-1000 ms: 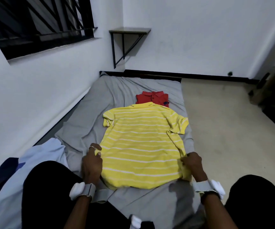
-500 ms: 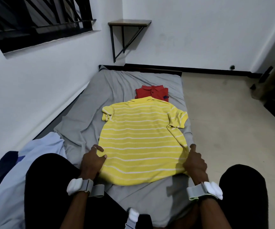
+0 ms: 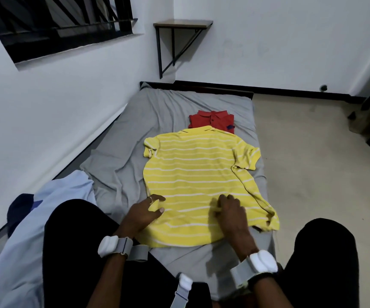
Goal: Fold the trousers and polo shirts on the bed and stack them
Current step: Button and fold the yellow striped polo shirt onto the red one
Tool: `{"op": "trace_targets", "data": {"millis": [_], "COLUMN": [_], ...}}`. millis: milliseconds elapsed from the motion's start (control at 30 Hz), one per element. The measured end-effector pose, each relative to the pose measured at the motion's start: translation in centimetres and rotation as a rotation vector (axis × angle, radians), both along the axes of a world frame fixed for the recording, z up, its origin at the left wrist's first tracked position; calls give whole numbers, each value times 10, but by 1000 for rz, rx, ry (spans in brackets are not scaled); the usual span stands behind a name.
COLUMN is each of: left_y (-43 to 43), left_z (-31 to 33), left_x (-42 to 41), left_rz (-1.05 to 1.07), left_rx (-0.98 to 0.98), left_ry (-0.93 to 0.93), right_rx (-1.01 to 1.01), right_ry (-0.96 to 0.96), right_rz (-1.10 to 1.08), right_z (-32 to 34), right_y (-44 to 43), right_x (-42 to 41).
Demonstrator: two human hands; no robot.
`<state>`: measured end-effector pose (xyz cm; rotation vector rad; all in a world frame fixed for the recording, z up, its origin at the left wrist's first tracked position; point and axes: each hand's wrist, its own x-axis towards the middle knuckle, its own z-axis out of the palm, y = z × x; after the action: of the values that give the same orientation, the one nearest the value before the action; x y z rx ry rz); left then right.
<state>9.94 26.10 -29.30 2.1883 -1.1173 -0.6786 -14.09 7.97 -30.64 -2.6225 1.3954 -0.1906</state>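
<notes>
A grey bed (image 3: 168, 107) carries a yellow striped polo shirt (image 3: 197, 170) spread flat, its collar overlapping a folded red polo shirt (image 3: 213, 121) beyond. The left hand (image 3: 144, 213) lies spread on the lower left edge; the right hand (image 3: 230, 213), apart, curls on the cloth, grip unclear

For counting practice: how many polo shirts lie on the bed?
2: yellow striped polo shirt nearest, folded red polo shirt beyond it; pale blue cloth may hide more.

Black trousers (image 3: 73, 241), grey wristbands (image 3: 125, 245), white sensors (image 3: 106, 246)
</notes>
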Motion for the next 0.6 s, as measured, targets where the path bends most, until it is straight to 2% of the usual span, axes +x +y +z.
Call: {"op": "trace_targets", "data": {"millis": [67, 167, 200, 300, 367, 433, 533, 600], "left_y": [7, 23, 27, 38, 42, 45, 49, 53], "left_z": [6, 13, 13, 8, 5, 6, 11, 17], "left_x": [-2, -15, -19, -23, -22, -26, -31, -35], "left_rz": [-77, -176, -186, -92, -65, -49, -35, 14], "left_rx": [29, -30, -64, -168, -195, -208, -214, -288], "left_ry": [71, 140, 161, 149, 120, 62, 7, 42], "right_rx": [98, 106, 36, -225, -161, -1, 208, 250], "right_ry": [-91, -269, -282, -115, -84, -143, -326, -440], "right_rz": [60, -5, -64, -383, -601, -735, -820, -827], "right_z": [3, 1, -1, -4, 5, 9, 2, -1], "right_y": [33, 74, 77, 45, 14, -7, -17, -20], "right_x": [10, 9, 6, -8, -22, -37, -50, -61]}}
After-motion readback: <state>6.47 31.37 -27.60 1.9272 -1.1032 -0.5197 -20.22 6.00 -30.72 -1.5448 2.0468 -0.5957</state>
